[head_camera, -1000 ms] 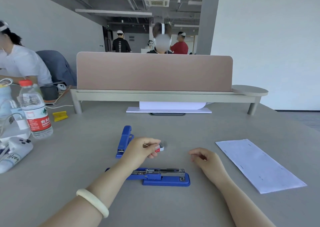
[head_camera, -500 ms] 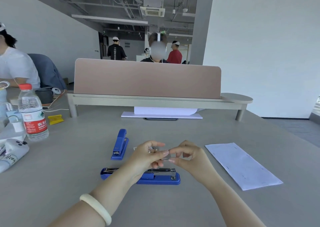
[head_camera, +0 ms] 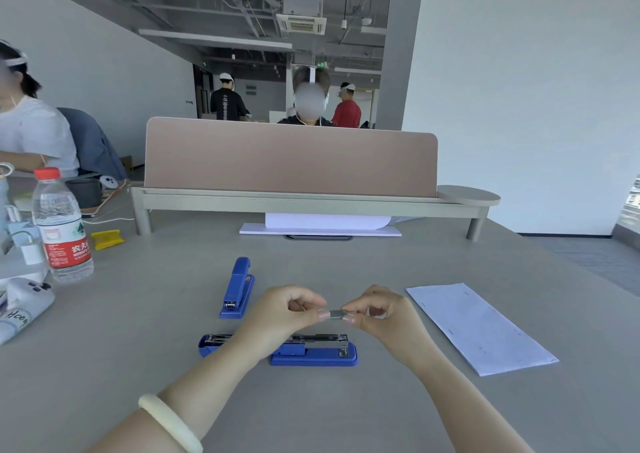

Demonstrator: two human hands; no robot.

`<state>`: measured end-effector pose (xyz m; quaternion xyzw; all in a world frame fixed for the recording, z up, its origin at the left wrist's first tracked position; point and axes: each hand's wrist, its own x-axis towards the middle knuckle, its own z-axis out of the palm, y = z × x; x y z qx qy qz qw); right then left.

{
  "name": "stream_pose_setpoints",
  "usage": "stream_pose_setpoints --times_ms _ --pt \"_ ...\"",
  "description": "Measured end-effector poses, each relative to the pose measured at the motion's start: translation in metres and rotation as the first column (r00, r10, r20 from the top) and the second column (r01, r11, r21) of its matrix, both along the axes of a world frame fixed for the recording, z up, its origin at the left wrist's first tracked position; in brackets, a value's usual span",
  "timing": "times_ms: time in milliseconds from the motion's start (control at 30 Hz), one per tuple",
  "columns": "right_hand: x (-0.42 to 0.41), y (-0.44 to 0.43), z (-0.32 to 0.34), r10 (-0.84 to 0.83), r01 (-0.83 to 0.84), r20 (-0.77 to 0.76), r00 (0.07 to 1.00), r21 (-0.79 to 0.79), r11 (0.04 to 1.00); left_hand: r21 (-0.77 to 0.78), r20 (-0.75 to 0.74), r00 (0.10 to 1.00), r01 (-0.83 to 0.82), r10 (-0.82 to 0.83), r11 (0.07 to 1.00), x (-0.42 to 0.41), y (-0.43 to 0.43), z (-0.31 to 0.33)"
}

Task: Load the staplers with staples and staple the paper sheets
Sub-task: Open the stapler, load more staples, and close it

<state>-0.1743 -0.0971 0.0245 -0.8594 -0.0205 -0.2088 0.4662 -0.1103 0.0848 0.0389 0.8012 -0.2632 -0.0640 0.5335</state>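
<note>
A short silver strip of staples [head_camera: 338, 313] is pinched between my left hand [head_camera: 284, 314] and my right hand [head_camera: 381, 317], held just above the table. Directly under my hands lies a blue stapler [head_camera: 311, 352] swung open flat, its metal staple channel facing up. A second blue stapler [head_camera: 238, 288], closed, lies a little farther back and to the left. A folded stack of white paper sheets [head_camera: 479, 326] rests on the table to the right of my right hand.
A water bottle [head_camera: 62, 226] with a red label stands at the left, with a white controller [head_camera: 26, 300] and a yellow item [head_camera: 106, 239] near it. A desk riser with a pink divider [head_camera: 291, 156] spans the back, with white paper [head_camera: 320, 226] under it. People sit and stand beyond.
My left hand lifted the staple strip from near the small box, and my right hand came up off the table to meet it. Both hands now hold the strip together.
</note>
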Motion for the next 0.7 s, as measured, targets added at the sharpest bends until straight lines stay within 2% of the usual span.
stream_pose_setpoints --times_ms 133,200,467,600,700 --pt "0.0 -0.001 -0.003 0.01 -0.01 -0.016 1.0 0.002 1.0 0.107 0.234 0.971 0.016 -0.041 0.994 -0.002 -0.005 -0.002" --pt "0.002 -0.002 -0.006 0.014 -0.014 -0.024 1.0 0.008 1.0 0.146 0.288 0.956 0.012 -0.054 0.989 0.0 -0.007 -0.002" --pt "0.006 -0.011 -0.015 0.034 -0.032 -0.058 0.998 0.028 0.999 0.217 0.308 0.947 0.029 -0.096 0.976 0.005 -0.013 -0.011" --pt "0.007 -0.026 -0.028 0.008 -0.013 -0.225 0.974 -0.02 1.0 0.271 0.321 0.942 0.01 -0.1 0.963 0.011 -0.013 -0.02" --pt "0.008 -0.029 -0.038 0.114 -0.143 -0.328 0.938 -0.065 0.988 0.296 0.305 0.944 0.029 -0.123 0.955 0.012 -0.016 -0.027"
